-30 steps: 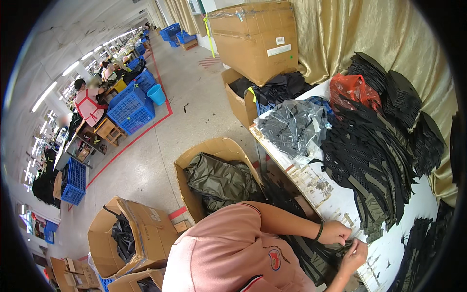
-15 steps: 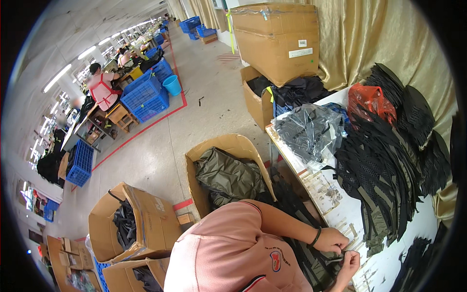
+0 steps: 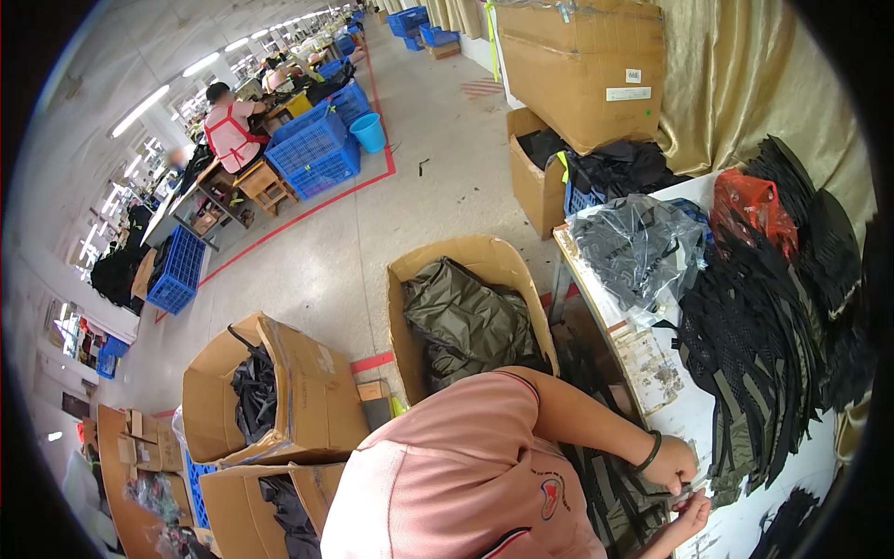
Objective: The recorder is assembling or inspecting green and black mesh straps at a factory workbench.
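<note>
Bare tabletop is showing between the white table (image 3: 687, 415)'s near edge and the strap pile (image 3: 754, 363). Beside that edge, the left hand (image 3: 672, 464) and right hand (image 3: 691, 515) are pinching olive-black fabric (image 3: 619, 503), fingertips nearly meeting, partly hiding the held end.

Beyond you, 1 pale blue bucket (image 3: 368, 133) stands beside blue crates (image 3: 309, 142), near a co-worker (image 3: 231, 133) in red apron straps; a gold curtain (image 3: 745, 79) hangs beside a large cardboard box (image 3: 579, 84).
</note>
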Demonstrator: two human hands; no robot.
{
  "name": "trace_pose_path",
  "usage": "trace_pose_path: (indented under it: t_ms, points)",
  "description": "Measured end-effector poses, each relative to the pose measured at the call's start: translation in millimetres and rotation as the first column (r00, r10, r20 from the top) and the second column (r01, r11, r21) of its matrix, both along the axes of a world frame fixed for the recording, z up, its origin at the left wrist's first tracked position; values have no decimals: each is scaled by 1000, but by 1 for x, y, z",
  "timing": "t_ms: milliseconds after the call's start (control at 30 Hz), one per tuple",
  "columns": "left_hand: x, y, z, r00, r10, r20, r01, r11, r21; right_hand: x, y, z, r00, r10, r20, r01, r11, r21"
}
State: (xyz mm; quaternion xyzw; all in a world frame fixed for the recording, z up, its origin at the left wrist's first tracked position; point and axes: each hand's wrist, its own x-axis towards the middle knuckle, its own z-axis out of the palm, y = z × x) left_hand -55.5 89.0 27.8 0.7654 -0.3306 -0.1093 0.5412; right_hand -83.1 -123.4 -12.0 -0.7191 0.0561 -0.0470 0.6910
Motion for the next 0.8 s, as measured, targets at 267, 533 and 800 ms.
trace_pose_path:
  t_ms: [267, 533, 800]
  points:
    - [12, -1, -1, 948, -19, -317, -133, 883, -450, -43, 41, 5, 871, 491, -26, -328, 618, 714]
    - [15, 2, 1, 934, -192, -302, 30, 883, -469, -50, 56, 12, 896, 429, -118, -160, 557, 815]
    - [15, 28, 29, 820, -268, -506, 154, 954, -256, -44, 68, 35, 841, 518, 157, -371, 340, 864]
